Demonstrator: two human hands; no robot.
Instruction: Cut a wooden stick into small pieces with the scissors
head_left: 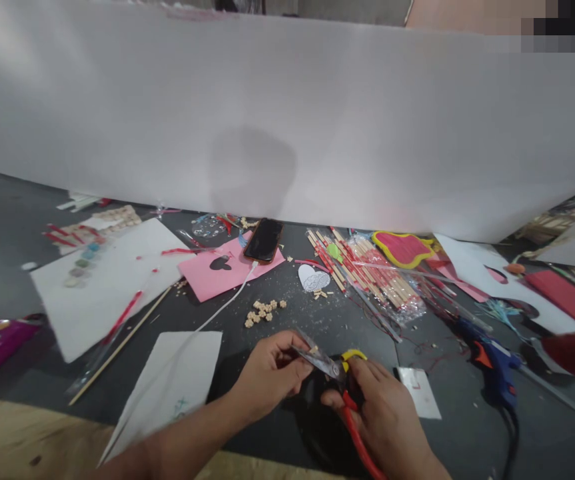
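My right hand [384, 403] is closed round a pair of snips [328, 365] with red and yellow handles. The metal blades point up and left toward my left hand [274, 370]. A small pale piece [313, 349], wood-coloured, shows at the blades beside the left fingertips. My left fingers are pinched together there; what lies between them is mostly hidden. Just beyond the hands lies a small pile of flower-shaped wooden pieces [263, 312]. Farther on are a white paper heart [313, 277] and a few short stick bits [323, 294].
A phone [263, 240] on a white cable lies on pink paper [202, 279]. Bundled red-and-wood sticks [382, 277] lie right of it. A blue glue gun [494, 370] is at right, a purple one [0, 350] at left. A white board [287, 120] stands behind.
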